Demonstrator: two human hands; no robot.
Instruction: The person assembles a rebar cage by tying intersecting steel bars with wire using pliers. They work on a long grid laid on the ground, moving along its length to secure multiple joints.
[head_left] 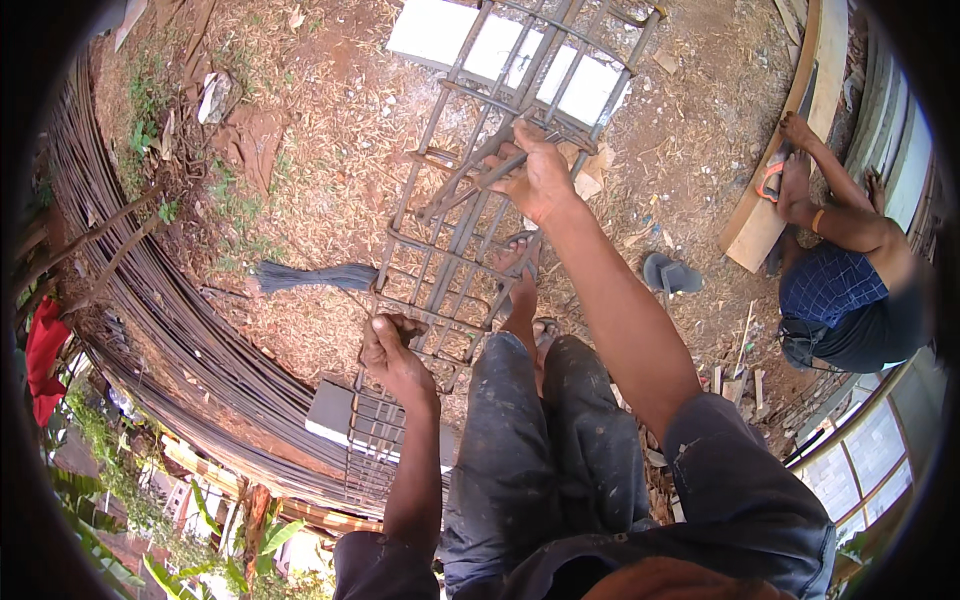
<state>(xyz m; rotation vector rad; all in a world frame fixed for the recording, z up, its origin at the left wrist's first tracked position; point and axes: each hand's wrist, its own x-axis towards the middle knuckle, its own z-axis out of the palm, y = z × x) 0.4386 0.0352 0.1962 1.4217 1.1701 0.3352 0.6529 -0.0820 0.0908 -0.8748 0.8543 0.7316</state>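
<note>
A long rebar cage [440,250] of rusty rods and square stirrups runs up the view in front of my legs. My right hand [540,175] is closed around the handles of dark metal pincers [452,195], which lie across the cage's upper part. On the cage's left side, my left hand [393,355] has its fingers curled in by the rods. Whatever it pinches, if anything, is too small to make out. A bundle of dark tie wire [315,277] rests against the cage just above that hand.
White blocks [430,30] support the cage's far end, and a grey-topped block [330,410] is under the near end. Long steel rods [110,210] curve along the left. At right, another person [840,270] crouches by a wooden plank [755,230]; a sandal [670,273] lies nearby.
</note>
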